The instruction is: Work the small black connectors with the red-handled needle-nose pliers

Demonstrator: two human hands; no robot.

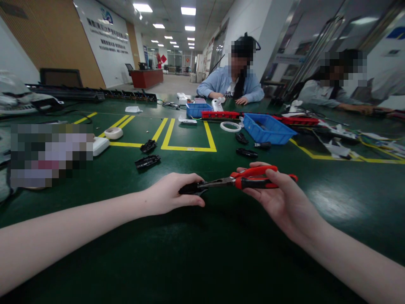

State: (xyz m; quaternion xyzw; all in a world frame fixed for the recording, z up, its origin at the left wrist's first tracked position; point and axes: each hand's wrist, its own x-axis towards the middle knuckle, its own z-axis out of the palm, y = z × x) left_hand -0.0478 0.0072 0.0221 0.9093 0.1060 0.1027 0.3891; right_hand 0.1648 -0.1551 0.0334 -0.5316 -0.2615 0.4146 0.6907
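Observation:
My left hand (175,191) is closed around a small black plastic part (190,188), with the thumb above it and the fingers below. In my right hand (278,196) is a pair of long-nose pliers (253,177) with red and black handles. The pliers' jaws point left, and their tips meet the right end of the black part; what they grip there is too small to make out. Past my left hand lie two black plastic shells (148,161). Beyond the pliers lie several more black pieces (247,153).
A blue bin (267,128) with dark parts stands beyond my right hand, beside a white tape ring (230,126). A smaller blue bin (198,109) is farther back. Yellow tape (189,148) marks the green table. Two people sit across it. A tape roll (113,133) lies left.

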